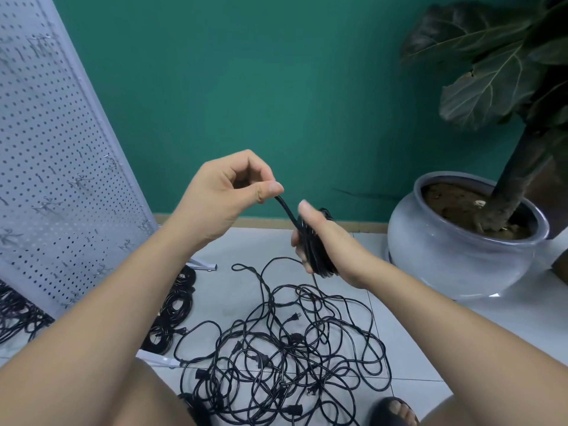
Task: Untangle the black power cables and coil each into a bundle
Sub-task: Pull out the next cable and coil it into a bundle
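White floor tiles point(415, 333) at lower centre bear tangled black power cables point(285, 348). Right hand point(333, 239) grips a coiled black bundle point(316, 258); left hand point(221, 192) pinches its strand point(287, 210). At right, a round grey pot point(445, 259) holds brown soil point(448, 204) and a plant trunk point(516, 179).

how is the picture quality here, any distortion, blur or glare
Head view: wide-angle distortion bows the pegboard edge; the light in this view is soft and even, with a faint sheen on the pot; the leaves go dark; the left hand pinching the cable and the right hand gripping the coil look sharp.
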Demonstrator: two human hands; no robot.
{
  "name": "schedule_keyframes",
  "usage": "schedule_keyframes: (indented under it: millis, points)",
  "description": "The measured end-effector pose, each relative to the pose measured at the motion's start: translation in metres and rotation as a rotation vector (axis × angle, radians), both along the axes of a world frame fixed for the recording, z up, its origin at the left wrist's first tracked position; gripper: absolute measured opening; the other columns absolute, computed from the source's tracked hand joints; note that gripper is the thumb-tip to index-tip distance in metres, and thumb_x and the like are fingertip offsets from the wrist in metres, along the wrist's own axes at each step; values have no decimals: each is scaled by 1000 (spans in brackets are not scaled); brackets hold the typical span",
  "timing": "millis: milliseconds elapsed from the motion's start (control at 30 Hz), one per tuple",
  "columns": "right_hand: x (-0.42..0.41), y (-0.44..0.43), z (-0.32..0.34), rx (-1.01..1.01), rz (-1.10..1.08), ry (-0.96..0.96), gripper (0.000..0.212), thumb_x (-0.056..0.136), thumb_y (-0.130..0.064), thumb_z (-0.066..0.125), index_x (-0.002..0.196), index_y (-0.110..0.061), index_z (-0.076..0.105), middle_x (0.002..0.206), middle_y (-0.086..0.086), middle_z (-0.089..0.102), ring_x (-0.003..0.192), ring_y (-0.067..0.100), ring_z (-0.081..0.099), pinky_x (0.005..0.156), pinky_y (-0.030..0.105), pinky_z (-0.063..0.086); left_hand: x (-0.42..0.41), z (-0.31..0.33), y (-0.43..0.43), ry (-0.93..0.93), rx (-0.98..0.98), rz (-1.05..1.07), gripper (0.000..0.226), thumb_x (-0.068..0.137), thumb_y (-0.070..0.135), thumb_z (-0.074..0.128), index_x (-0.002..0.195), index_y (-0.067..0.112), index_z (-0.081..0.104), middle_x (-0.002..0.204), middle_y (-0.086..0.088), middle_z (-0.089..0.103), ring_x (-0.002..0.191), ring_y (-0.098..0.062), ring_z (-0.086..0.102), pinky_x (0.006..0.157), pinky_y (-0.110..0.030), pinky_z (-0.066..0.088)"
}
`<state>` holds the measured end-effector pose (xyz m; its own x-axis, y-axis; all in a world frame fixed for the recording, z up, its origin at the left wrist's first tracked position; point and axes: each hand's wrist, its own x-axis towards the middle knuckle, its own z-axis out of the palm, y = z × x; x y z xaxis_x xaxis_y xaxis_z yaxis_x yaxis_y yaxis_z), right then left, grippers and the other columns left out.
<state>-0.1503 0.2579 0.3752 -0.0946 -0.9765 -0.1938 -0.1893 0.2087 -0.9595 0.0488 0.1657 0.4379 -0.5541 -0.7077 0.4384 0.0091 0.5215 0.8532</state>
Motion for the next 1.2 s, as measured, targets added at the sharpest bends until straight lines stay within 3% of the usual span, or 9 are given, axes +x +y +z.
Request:
schedule_keyframes:
  millis: [167,333,467,600,700,900,1033,1100,1200]
  points:
    - [-5,-11,-2,74,-79,-286,107,62,-113,43,93,-11,61,78,11,56,63,27,52,69,40,40,6,9,10,18,18,-55,14,90,10,80,86,7,67,72,4,63,67,-12,54,68,-20,47]
    - [-4,-12,-2,56,-110,-236,102,71,-109,35,90,-13,63,78,12,54,59,27,55,55,30,39,8,11,10,7,29,-83,13,90,2,78,87,3,66,71,5,63,66,-12,54,67,-18,47]
    - [10,-4,5,44,-10,-116,94,75,-104,35,86,-15,63,77,8,61,63,27,58,69,35,44,8,3,-7,22,39,10,14,91,5,80,90,5,65,72,1,64,67,-14,56,68,-20,48]
    - [28,11,12,-45,162,-78,86,82,-93,38,91,-12,63,75,9,58,57,25,54,53,26,40,-1,-4,-19,19,62,11,19,91,9,82,93,9,63,73,-6,64,68,-17,58,67,-23,48]
    - [36,17,17,-89,211,-151,81,83,-90,41,87,-12,62,69,8,52,53,24,49,53,29,38,-8,-11,-25,2,106,-22,20,92,13,82,95,11,63,74,-8,65,70,-20,61,67,-26,49]
    - [29,20,17,-133,270,-63,78,90,-81,47,86,-3,56,67,9,49,52,22,46,57,35,31,-28,-30,-20,38,261,-101,17,96,8,76,94,12,59,68,-3,62,59,-13,54,64,-23,45]
    - [23,21,20,-138,316,-198,65,93,-73,51,76,-11,58,63,11,44,47,21,42,54,32,28,-40,-45,-8,72,407,-143,14,100,16,71,93,13,59,67,2,57,55,-8,46,58,-17,41]
    - [17,23,22,-145,339,-244,58,92,-65,55,72,-10,56,61,9,42,44,19,40,50,27,30,-42,-48,-5,64,380,-123,17,97,27,72,92,14,64,74,1,59,62,-9,48,62,-18,41]
    - [8,25,27,-147,363,-385,48,93,-49,57,78,-4,52,64,10,36,43,18,34,50,34,24,-46,-50,-1,12,252,-58,17,102,29,70,87,20,69,81,5,67,74,-10,55,71,-21,44]
